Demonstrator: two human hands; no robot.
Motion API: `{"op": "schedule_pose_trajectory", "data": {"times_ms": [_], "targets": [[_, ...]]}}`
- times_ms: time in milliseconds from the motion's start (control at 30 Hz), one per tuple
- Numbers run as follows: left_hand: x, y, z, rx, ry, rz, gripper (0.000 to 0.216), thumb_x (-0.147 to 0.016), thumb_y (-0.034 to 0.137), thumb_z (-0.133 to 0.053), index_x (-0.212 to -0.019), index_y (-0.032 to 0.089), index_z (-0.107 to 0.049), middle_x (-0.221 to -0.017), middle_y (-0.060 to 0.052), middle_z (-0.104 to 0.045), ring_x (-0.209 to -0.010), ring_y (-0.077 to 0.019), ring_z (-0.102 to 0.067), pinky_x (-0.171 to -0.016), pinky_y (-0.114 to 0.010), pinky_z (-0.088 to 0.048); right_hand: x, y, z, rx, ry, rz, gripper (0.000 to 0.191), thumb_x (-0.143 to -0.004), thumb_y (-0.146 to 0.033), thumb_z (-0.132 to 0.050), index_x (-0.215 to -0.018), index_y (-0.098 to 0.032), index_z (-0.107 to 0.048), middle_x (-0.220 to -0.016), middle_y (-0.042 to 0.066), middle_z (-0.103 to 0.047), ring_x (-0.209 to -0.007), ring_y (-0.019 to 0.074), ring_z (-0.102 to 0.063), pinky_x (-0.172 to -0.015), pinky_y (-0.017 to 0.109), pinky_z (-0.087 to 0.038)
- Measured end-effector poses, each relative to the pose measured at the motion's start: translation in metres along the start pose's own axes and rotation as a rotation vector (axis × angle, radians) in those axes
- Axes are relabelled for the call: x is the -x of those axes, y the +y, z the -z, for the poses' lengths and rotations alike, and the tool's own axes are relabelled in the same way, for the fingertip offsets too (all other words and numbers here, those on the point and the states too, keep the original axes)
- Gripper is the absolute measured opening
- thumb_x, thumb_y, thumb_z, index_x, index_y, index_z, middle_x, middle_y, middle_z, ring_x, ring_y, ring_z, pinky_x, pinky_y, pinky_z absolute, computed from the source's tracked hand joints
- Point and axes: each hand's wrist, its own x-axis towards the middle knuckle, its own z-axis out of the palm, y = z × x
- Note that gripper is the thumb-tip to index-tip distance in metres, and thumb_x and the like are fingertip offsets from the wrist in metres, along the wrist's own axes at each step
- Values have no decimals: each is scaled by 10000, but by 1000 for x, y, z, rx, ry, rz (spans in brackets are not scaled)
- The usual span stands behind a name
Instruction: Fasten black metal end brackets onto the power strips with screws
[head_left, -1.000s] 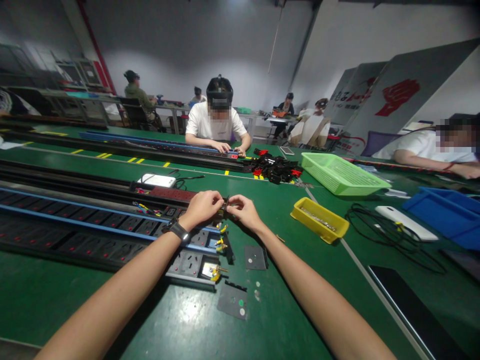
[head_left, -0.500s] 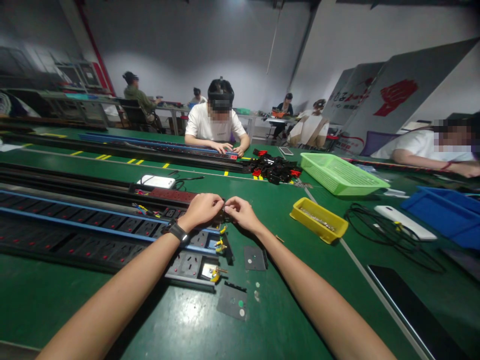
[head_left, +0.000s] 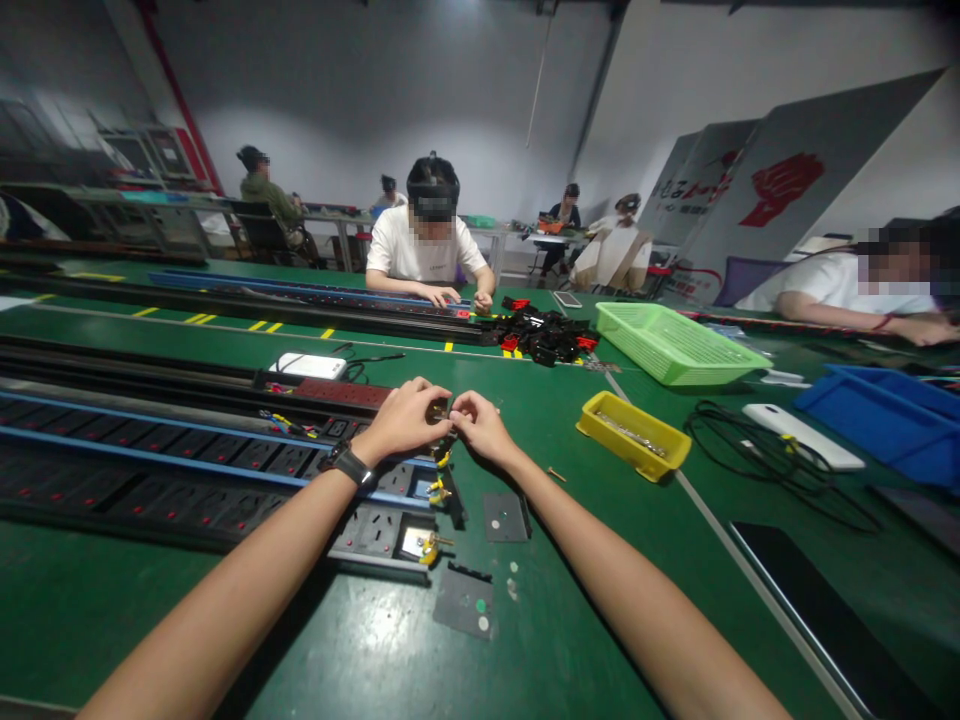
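Beneath left grip [head_left: 405, 422], socket strip [head_left: 339, 428]

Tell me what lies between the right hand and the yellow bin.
In the head view, green tabletop lies directly between right hand and yellow bin; a brass-coloured piece lies just off that line, beside the right forearm.

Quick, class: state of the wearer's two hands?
Left hand: curled; whether it holds anything cannot be told.
Right hand: curled too; hold cannot be told.

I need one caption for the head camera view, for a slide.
Left hand and right hand close together near the ends of power strips on a green table, yellow bin at right.
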Motion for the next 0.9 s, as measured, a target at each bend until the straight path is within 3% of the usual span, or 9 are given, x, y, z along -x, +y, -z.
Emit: {"op": "schedule_pose_trajectory", "data": {"times_ms": [233, 500, 700, 900], "targets": [[1, 1, -1, -15, -3, -16, 443, -900, 583, -626, -1228, 294, -693, -1114, -77, -594, -1060, -281, -592, -897, -393, -458, 0, 5, 1, 55, -45, -2, 145, -807, -338, -596, -858, -204, -569, -708, -35, -542, -623, 139, -478, -613, 269, -412], [0, 3, -4, -117, 7, 2, 407, -871, 514, -652, -1216, 302, -692, -1008, -77, -560, -959, -274, -567, -829, -372, -446, 1, 10, -1, 79, -38, -2, 121, -812, -320, -581, -862, -212, -561, -738, -17, -579, -629, 151, -517, -608, 276, -425], [0, 4, -3, -117, 7, 15, 417, -850, 480, -669, -1210, 270, -668, -1038, -81, -562, -964, -272, -569, -816, -359, -448, 3, 8, -1, -19, -93, -60, 207, -793, -337, -618, -946, -209, -566, -803, -19, -619, -573, 129, -552, -563, 265, -446], [0, 6, -1, -136, -3, 30, 424, -844, 452, -670, -1224, 265, -654, -1054, -82, -579, -977, -275, -590, -814, -355, -455, 5, 7, 0, 26, -75, -47, 237, -787, -351, -631, -966, -202, -587, -862, -6, -641, -587, 118, -525, -559, 252, -433]]}}
